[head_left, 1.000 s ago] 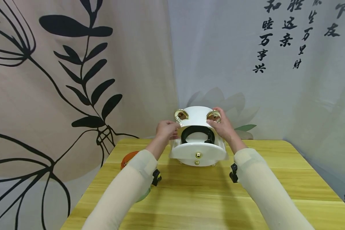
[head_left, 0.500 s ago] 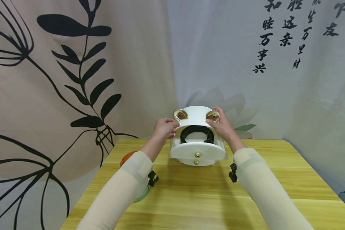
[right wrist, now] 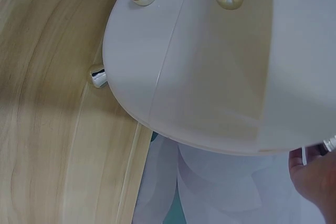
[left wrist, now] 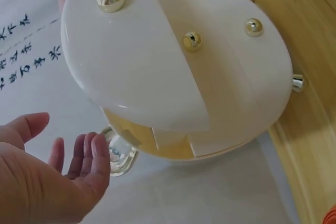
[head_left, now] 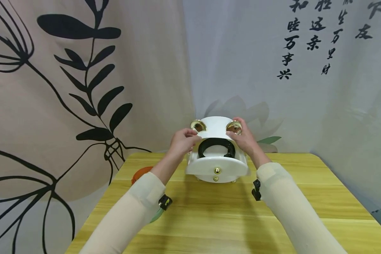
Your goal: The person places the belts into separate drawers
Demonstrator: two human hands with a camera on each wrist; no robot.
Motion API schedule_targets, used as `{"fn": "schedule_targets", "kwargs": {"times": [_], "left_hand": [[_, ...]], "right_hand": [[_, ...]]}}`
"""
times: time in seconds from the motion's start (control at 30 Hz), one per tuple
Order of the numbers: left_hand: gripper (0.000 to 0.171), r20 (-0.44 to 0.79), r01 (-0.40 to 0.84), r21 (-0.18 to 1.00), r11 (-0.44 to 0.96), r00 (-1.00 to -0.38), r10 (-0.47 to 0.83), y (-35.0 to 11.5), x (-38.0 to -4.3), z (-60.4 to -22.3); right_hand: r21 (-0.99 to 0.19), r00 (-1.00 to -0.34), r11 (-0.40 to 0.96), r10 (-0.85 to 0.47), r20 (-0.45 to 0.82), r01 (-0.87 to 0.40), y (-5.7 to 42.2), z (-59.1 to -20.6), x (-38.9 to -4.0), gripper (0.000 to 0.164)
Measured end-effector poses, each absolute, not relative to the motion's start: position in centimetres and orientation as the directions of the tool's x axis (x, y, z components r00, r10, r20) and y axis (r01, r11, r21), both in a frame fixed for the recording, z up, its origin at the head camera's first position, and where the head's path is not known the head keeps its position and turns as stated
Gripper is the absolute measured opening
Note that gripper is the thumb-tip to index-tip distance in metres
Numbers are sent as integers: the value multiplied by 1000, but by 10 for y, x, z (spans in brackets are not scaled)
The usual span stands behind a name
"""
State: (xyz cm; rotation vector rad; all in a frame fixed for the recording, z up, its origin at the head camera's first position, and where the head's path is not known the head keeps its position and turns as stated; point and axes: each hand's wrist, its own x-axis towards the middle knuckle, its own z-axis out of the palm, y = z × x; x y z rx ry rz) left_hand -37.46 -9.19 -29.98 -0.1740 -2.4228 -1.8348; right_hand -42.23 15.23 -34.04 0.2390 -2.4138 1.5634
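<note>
- Left hand [head_left: 181, 143] has come in slightly toward the white box [head_left: 216, 126] since the frame half a second ago, thumb now reaching the upper left front edge in the head view; right hand [head_left: 246, 141] looks unmoved.
- Key relation: box sits upright near the back of the counter [head_left: 209, 218], between the two hands, its wider axis running left to right, drawer fronts facing the person.
- Left gold ear [head_left: 198, 126] is just right of the left fingertips; contact can't be told.
- Left grip: spread, thumb apart from the loosely bent fingers, holding nothing.
- Right grip: pinching the right gold ear [head_left: 234, 127], thumb in front, fingers round behind. So the right hand is the nearer one, already in contact.
- Upper drawer [head_left: 197, 165] is pulled out toward the person, gold knob [head_left: 217, 170] on its front.
- Inside it: black coil [head_left: 216, 141], probably a belt, lying below and between the hands, untouched.
- Lower drawer [head_left: 206, 177] sits pushed in underneath; contents hidden.
- Orange roll [head_left: 142, 173] on the counter, left of the box, partly behind the left arm.
- Green thing [head_left: 156, 215] mostly covered by the left sleeve [head_left: 136, 208]; can't identify it.
</note>
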Motion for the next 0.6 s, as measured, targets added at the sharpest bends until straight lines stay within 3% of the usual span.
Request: {"fn": "schedule_targets", "kwargs": {"times": [0.2, 0.6], "left_hand": [[30, 238, 244, 920, 307, -970, 56, -89, -369, -304], [35, 340, 328, 914, 237, -941, -6, -86, -343, -309]], "right_hand": [[-875, -955, 400, 2, 297, -272, 155, -342, -423, 65], [-876, -954, 399, 3, 299, -273, 157, -341, -423, 64]]}}
